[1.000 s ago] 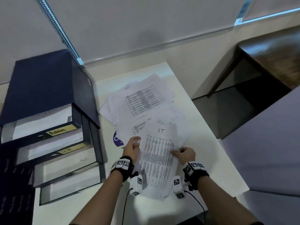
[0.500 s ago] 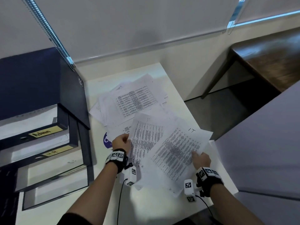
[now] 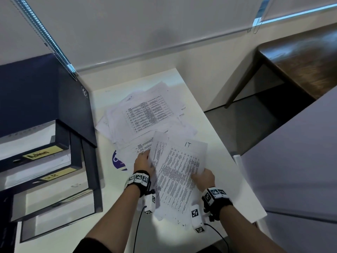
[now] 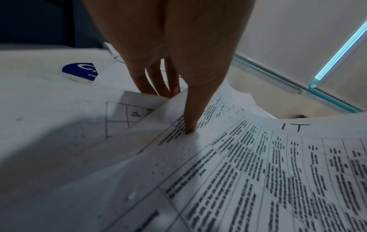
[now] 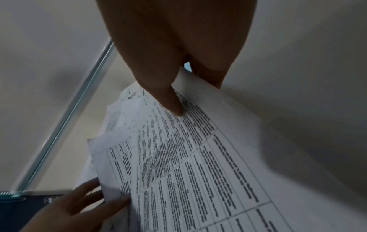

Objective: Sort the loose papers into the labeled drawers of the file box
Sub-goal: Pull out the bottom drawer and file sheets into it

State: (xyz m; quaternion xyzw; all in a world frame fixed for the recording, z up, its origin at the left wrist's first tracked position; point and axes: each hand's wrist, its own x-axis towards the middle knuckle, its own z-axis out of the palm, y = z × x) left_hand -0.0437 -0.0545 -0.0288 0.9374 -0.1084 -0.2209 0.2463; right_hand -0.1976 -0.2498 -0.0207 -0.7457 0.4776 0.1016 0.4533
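An office, by the look of it. A dark file box [image 3: 43, 114] with drawers labelled "Admin" and "HR" stands on a white desk [image 3: 224, 161] beside strewn printed tables [image 3: 145, 114]. Roller blinds [image 3: 164, 24] hang behind.

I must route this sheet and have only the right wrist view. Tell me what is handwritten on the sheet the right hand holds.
Observer: The top sheet pinched by the right hand has "IT" handwritten at its far edge.
Operator: Read me the drawer labels.
Observer: On the file box, left of the papers, two yellow labels read Admin and HR; the lower ones are unreadable.
Operator: Report the left hand's grip.
Observer: The left hand pinches a second sheet, thumb on top, fingers beneath.
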